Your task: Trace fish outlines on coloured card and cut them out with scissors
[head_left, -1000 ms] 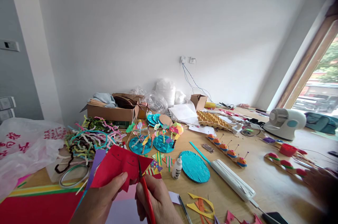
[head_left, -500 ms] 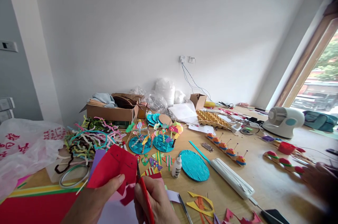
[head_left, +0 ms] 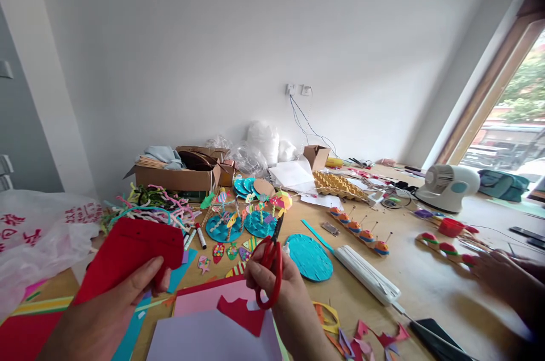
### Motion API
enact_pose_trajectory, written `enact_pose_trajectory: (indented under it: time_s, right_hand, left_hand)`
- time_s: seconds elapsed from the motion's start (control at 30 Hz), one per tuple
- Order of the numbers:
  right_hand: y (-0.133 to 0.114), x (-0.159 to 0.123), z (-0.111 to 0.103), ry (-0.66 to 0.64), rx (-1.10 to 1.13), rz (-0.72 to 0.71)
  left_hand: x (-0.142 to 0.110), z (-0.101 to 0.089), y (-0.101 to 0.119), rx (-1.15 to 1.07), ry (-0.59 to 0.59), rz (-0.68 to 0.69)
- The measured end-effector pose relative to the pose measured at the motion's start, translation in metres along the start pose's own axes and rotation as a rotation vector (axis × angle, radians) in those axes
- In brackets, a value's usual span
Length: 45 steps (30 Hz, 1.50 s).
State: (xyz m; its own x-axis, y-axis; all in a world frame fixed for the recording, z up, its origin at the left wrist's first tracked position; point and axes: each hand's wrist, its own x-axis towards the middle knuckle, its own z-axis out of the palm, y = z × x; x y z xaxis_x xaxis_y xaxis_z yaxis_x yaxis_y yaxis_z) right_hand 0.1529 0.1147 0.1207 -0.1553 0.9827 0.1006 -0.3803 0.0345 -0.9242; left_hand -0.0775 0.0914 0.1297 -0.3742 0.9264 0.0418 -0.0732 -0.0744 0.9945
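My left hand (head_left: 123, 298) is closed on a sheet of red paper (head_left: 131, 247) with pen marks and a cut edge, held up at the left. My right hand (head_left: 281, 281) grips red-handled scissors (head_left: 276, 270) with the dark blades pointing up and away, apart from the paper. Under the hands lie lilac and pink sheets (head_left: 204, 332). A cut red paper scrap (head_left: 242, 315) rests on them. Small decorated paper fish (head_left: 218, 253) lie beyond, by two blue discs (head_left: 223, 227) carrying more fish on stems.
A plain blue disc (head_left: 309, 257) and a white power strip (head_left: 366, 274) lie right of centre. Pipe cleaners (head_left: 157, 208) are heaped at left before a cardboard box (head_left: 174, 176). A white fan (head_left: 449, 188) stands right, near another person's hand (head_left: 494, 273).
The scissors have come away from the red paper and turned upward. My left hand has moved left with the paper. A red scrap now lies on the lilac sheet.
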Motion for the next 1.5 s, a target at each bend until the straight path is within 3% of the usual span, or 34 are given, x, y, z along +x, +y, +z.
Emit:
enact_pose_trajectory:
  time_s: [0.1, 0.23, 0.37, 0.53, 0.63, 0.8, 1.0, 1.3, 1.43, 1.5]
  right_hand:
    - [-0.005, 0.001, -0.003, -0.015, -0.024, 0.035]
    - [-0.008, 0.003, 0.006, -0.043, -0.096, 0.024]
    - [-0.012, 0.009, 0.017, -0.062, -0.198, 0.017]
    - [-0.014, 0.020, 0.023, -0.144, -0.223, 0.000]
    - [-0.011, 0.024, 0.023, -0.118, -0.163, -0.023]
    - [0.005, 0.025, 0.026, 0.063, -0.024, -0.106]
    - [0.022, 0.022, 0.034, 0.036, 0.044, -0.127]
    - [0.010, 0.034, 0.019, -0.026, -0.082, -0.084]
    - [0.015, 0.028, 0.024, 0.057, -0.043, -0.093]
    - [0.019, 0.025, 0.028, 0.086, -0.010, -0.112]
  left_hand:
    - [-0.003, 0.021, 0.010, 0.083, -0.220, -0.012]
    - [-0.002, 0.037, -0.005, 0.093, -0.151, 0.076]
    - [0.001, 0.036, -0.020, 0.153, -0.261, 0.091]
    - [-0.003, 0.039, -0.018, 0.180, -0.337, 0.098]
    - [-0.003, 0.043, -0.015, 0.063, -0.290, 0.104]
    - [0.002, 0.053, -0.021, -0.169, -0.227, -0.011]
    - [-0.011, 0.067, -0.021, -0.117, -0.170, 0.063]
    - [-0.015, 0.057, -0.006, -0.026, -0.189, 0.041]
    - [-0.016, 0.057, -0.012, -0.071, -0.099, 0.014]
    - [-0.015, 0.059, -0.017, -0.067, -0.110, 0.013]
